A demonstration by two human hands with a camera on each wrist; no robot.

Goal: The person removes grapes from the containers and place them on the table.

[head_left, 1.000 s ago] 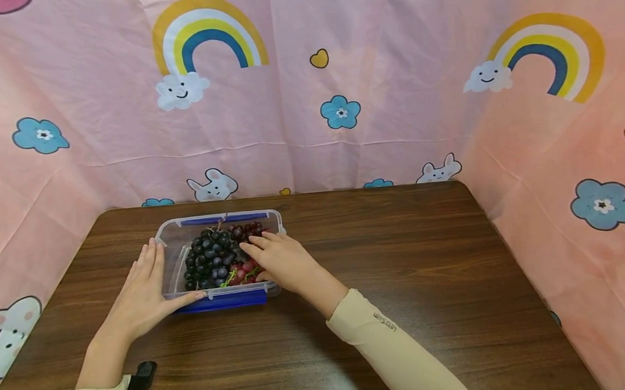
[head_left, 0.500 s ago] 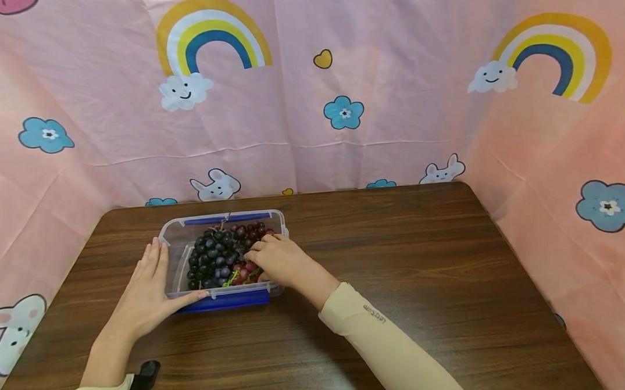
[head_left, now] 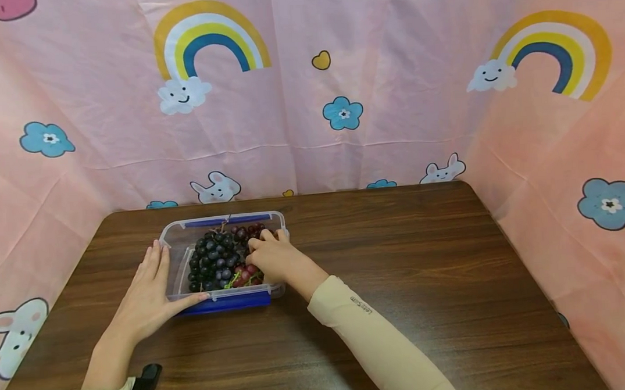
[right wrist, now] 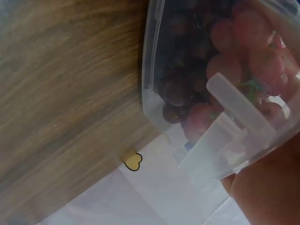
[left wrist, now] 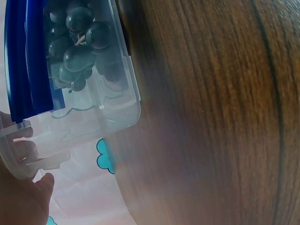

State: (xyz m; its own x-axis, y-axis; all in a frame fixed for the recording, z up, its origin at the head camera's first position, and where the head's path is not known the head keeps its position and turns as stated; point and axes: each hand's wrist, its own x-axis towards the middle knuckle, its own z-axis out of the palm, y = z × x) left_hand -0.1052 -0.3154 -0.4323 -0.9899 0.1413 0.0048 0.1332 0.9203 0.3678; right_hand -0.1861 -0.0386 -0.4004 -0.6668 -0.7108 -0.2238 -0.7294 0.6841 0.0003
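In the head view a clear plastic box [head_left: 176, 265] with blue side clips stands at the table's left, holding grapes. Black grapes [head_left: 210, 260] fill its middle, dark red grapes [head_left: 251, 229] lie at the back, and red grapes [head_left: 245, 273] with a green stem sit front right. My left hand [head_left: 146, 295] rests against the box's left end, fingers straight, thumb along the front rim. My right hand [head_left: 278, 260] reaches over the right end, its fingers curled down round the red grapes; the fingertips are hidden. The right wrist view shows red grapes [right wrist: 246, 42] through the wall.
The brown wooden table [head_left: 399, 272] extends to the right of the box and in front of it. A pink patterned cloth [head_left: 392, 98] hangs behind and at both sides. A black strap piece [head_left: 146, 379] sticks out at the left wrist.
The right hand's fingers have gone from nearly straight over the grapes to bent down among them, and its forearm has shifted slightly left. The left hand stays against the box.
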